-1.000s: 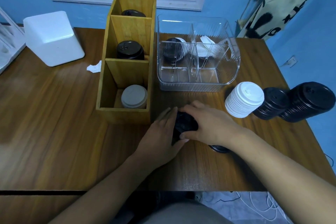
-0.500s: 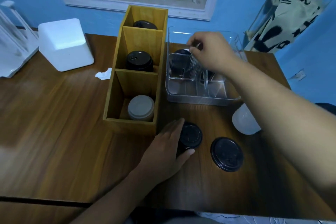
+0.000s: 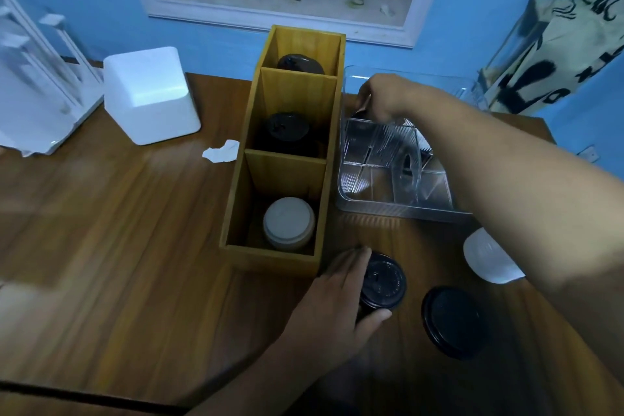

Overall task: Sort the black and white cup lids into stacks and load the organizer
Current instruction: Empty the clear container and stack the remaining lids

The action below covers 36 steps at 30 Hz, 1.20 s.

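Note:
My left hand (image 3: 337,294) grips a short stack of black lids (image 3: 385,282) standing on the table just in front of the wooden organizer (image 3: 277,258). The organizer's far compartment holds black lids (image 3: 300,64), its middle one holds more black lids (image 3: 287,127), and the near one holds white lids (image 3: 288,223). My right hand (image 3: 381,98) reaches into the back-left compartment of the clear plastic organizer (image 3: 398,209), fingers curled downward; what they hold is hidden. A single black lid (image 3: 454,321) lies flat to the right. My right arm partly covers a white lid stack (image 3: 489,258).
A white box (image 3: 148,94) and a white rack (image 3: 33,84) stand at the back left of the wooden table (image 3: 118,263). A paper scrap (image 3: 221,150) lies beside the wooden organizer. A patterned cloth (image 3: 557,61) hangs at the right.
My right hand left the black stack and reached up into the clear organizer, uncovering the flat black lid. My left hand stayed on the stack. The view shifted left and closer.

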Motion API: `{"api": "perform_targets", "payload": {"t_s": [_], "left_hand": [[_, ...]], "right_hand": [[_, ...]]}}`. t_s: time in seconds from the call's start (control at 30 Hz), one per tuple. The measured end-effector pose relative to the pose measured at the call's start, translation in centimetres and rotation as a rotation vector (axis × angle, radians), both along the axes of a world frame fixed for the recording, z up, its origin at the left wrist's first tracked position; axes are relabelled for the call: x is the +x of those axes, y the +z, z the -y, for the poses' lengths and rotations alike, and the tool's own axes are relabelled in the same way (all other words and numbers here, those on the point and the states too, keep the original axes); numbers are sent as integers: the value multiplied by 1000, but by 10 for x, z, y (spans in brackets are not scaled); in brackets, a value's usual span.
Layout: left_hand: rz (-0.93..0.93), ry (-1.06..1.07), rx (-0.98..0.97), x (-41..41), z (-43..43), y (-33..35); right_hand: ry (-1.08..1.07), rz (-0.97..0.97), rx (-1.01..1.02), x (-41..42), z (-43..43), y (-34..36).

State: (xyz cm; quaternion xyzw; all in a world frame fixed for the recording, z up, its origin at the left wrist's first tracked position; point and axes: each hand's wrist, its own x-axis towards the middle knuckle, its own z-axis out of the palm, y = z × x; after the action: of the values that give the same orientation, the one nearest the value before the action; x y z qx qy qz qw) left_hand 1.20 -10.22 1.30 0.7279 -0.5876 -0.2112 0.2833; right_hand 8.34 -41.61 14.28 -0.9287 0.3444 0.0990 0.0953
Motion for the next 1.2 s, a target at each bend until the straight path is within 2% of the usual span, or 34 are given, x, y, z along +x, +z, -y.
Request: {"api": "perform_targets", "payload": {"t_s": [0.17, 0.3, 0.37, 0.5, 0.67, 0.8, 0.87, 0.97, 1.13, 1.2], "left_hand": [[-8, -8, 9, 0, 0, -2], [-4, -7, -1, 0, 0, -2], [-2, -8, -6, 0, 1, -3], [16, 1, -4, -2, 0, -7], [66, 18, -19, -3, 0, -10], [78, 39, -37, -4, -1, -9], [83, 37, -39, -4, -1, -9], [110, 35, -39, -5, -1, -9], [136, 49, -23, -7, 0, -7], [134, 47, -28, -7, 0, -7]], "right_hand": [[-83, 289, 61, -25, 3, 15], [-220, 672, 118, -65, -9, 30], [-289, 871, 222, -88, -17, 37], [-367, 1125, 534, -143, -53, 46], [-522, 1174, 884, -229, -130, 9], [-687, 1067, 995, -283, -187, -46], [-696, 969, 946, -302, -205, -70], [-643, 836, 743, -319, -219, -89], [-433, 687, 194, -322, -232, -96], [-396, 662, 58, -322, -239, -95]]}}
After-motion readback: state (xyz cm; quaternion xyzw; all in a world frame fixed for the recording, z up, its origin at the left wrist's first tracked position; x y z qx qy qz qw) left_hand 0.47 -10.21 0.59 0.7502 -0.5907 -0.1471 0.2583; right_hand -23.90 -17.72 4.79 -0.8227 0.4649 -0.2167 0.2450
